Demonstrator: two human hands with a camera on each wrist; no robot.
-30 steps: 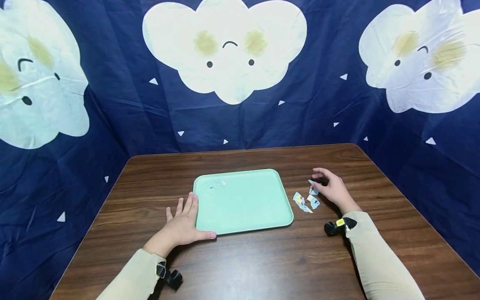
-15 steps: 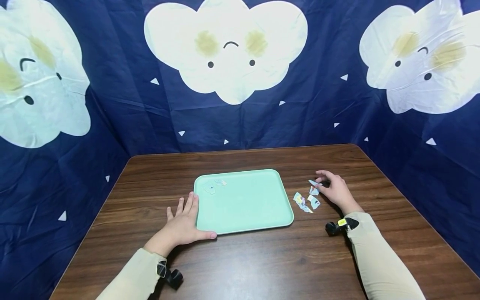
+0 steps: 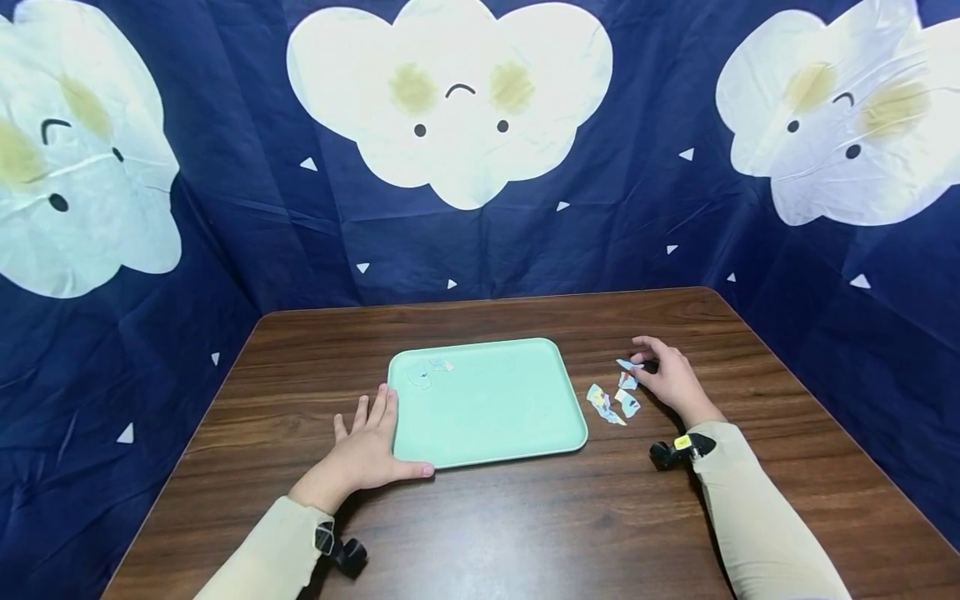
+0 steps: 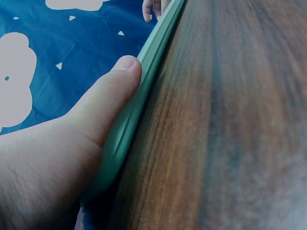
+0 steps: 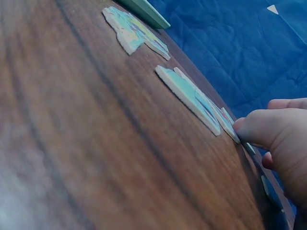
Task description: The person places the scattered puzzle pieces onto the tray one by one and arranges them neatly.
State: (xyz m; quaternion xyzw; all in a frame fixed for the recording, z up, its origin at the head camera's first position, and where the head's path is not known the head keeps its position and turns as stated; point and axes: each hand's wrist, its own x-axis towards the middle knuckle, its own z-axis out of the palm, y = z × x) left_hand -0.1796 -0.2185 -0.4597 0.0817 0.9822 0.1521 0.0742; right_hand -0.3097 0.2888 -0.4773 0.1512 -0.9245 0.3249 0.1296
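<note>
My left hand (image 3: 360, 454) rests at the left corner of a mint-green tray (image 3: 495, 408). Its fingers are spread along the side, and the thumb lies against the front edge; in the left wrist view the thumb (image 4: 115, 86) touches the rim. My right hand (image 3: 671, 383) is low over the table right of the tray. Its thumb and fingers pinch a slim, light-blue puzzle piece (image 3: 626, 364), whose pointed end sticks out. Beside it lie several irregular printed puzzle pieces, including a blue-and-white piece (image 3: 627, 404) and a larger yellow-and-blue piece (image 3: 600, 400).
Two pale puzzle pieces, one rounded (image 3: 419, 377) and one smaller (image 3: 442, 365), lie in the tray's back left corner. The dark wooden table (image 3: 510, 533) runs back to a navy cloth (image 3: 487, 258) with white clouds.
My right hand has shifted slightly to the right, and more of the slim puzzle piece shows at its fingertips. The left hand and the tray have stayed put.
</note>
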